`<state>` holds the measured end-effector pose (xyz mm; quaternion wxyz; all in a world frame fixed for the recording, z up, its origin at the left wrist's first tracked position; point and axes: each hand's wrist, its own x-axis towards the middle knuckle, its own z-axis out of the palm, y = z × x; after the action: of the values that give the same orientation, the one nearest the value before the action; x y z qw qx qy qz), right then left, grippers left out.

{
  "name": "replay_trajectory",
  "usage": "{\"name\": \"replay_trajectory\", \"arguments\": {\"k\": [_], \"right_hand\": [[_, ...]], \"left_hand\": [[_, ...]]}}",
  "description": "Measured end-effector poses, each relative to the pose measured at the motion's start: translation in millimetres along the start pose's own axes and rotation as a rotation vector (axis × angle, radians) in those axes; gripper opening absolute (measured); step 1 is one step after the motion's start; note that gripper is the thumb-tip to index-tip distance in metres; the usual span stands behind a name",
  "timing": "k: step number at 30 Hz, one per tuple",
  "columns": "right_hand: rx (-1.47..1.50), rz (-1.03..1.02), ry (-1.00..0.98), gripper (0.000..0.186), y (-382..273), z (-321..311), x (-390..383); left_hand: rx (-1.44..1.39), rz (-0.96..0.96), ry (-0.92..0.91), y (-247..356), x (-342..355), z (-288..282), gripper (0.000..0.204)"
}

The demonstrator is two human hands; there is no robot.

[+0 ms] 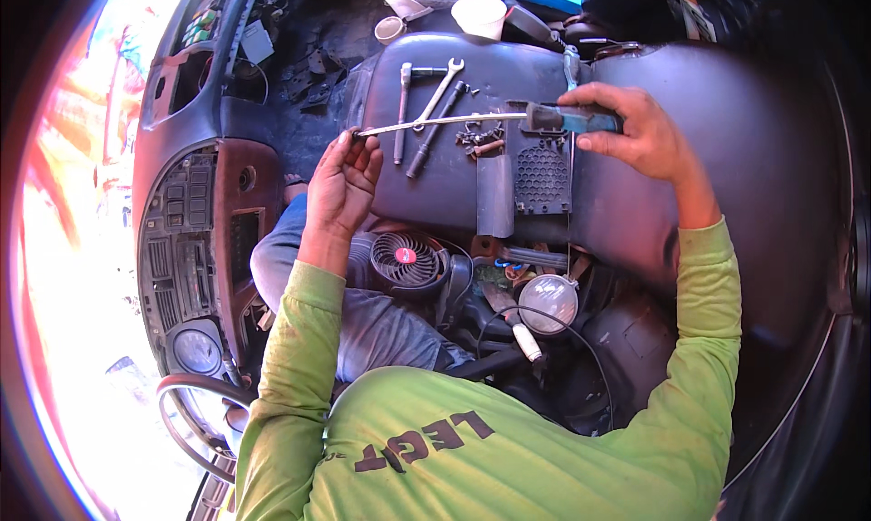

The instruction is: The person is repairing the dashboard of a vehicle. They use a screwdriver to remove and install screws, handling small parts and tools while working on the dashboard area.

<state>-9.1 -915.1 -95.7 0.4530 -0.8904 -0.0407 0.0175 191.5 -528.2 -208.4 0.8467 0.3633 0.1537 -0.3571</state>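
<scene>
In the head view, the person has two hands raised over a dark seat (522,67), and one long screwdriver (481,118) spans the space between them. The right hand (640,135) closes its fingers and thumb around the blue-and-dark handle; the shaft runs leftward to the left hand (345,185). There the thumb and fingertips pinch one small dark piece (356,134) at the screwdriver's tip, too small to identify.

Three other long tools lie toward the far left of the seat: one L-shaped bar tool (402,122), one silver wrench (440,94) and one dark rod (437,129). To their right sits one pile of small dark screws (474,140), too jumbled to count, with one brownish cylinder (489,147) just beside it. Nearer lie two flat parts side by side: one plain dark panel (495,199) on the left, one honeycomb grille (543,174) on the right.

On the near side of the seat are one round fan (406,258), one clear round disc (549,303) to its right, and one white-handled tool (525,341) between them, a little nearer. One steering wheel (171,392) stands at the near left.
</scene>
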Motion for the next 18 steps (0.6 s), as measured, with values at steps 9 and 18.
{"name": "replay_trajectory", "arguments": {"k": [9,18], "right_hand": [[-0.31,0.01,0.341,0.042,9,-29,-1],[-0.496,-0.026,0.426,0.04,20,-29,2]], "left_hand": [[0.883,0.023,-0.009,-52,44,16,0.022],[1.708,0.352,-0.262,-96,96,20,0.027]]}}
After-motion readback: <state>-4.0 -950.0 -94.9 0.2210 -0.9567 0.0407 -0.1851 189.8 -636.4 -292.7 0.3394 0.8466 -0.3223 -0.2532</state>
